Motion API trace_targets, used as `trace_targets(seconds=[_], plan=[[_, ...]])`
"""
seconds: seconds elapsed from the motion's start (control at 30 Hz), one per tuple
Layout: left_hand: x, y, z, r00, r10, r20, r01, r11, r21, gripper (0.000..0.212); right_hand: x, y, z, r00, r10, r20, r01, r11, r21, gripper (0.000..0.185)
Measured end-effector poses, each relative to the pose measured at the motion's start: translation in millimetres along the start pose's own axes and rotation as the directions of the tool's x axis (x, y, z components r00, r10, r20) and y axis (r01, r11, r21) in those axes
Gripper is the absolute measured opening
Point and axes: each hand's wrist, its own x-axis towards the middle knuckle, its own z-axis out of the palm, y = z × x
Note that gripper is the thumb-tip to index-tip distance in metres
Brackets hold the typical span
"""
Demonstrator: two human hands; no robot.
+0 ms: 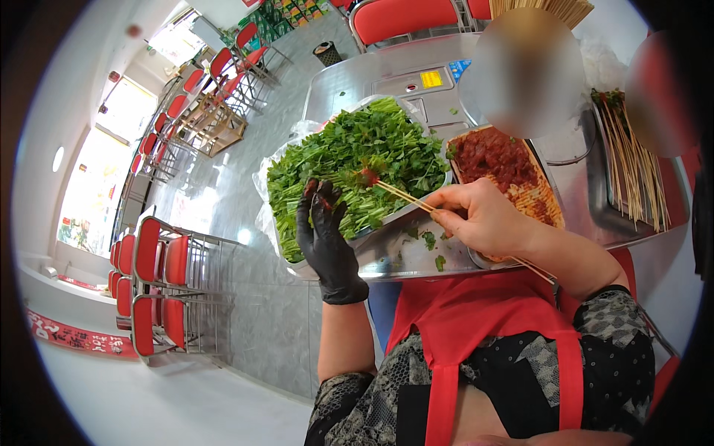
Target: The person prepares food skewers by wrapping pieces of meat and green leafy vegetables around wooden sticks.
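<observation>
My right hand (479,220), bare, grips thin bamboo skewers (407,196) that pass beneath my palm. A piece of red marinated meat (368,177) with some green leaf is on their tip, over a heap of leafy green stalks (379,134). My left hand (329,251) wears a black glove with red smears at the fingertips. It is raised at the near left edge of the heap, fingers apart, with nothing visible in it. Right of the greens, a metal tray holds dark red marinated meat (493,156); my right forearm covers its near corner.
Loaded skewers (630,161) lie in a metal tray (599,189) at the right. Bamboo sticks (541,12) stand at the back. Leaf scraps (428,240) dot the steel table (385,262). Red folding chairs (413,21) are beyond it and stacked leftward. Blurred patches hide the right side.
</observation>
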Motion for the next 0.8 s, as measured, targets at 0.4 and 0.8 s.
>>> trace_targets(seconds=[0.4,0.8], plan=[[2.4,-10.8,5.5,0.998,0.057,0.035,-0.060,0.996,0.071,0.027,-13.0,5.0,-13.0,0.988,-0.108,-0.113,0.096,0.989,-0.109,0.014],[-3.1,-23.3,6.2,0.999,0.029,0.027,-0.029,1.000,0.010,0.030,5.1,18.0,-23.7,0.972,0.236,-0.020,-0.227,0.952,0.205,0.009]])
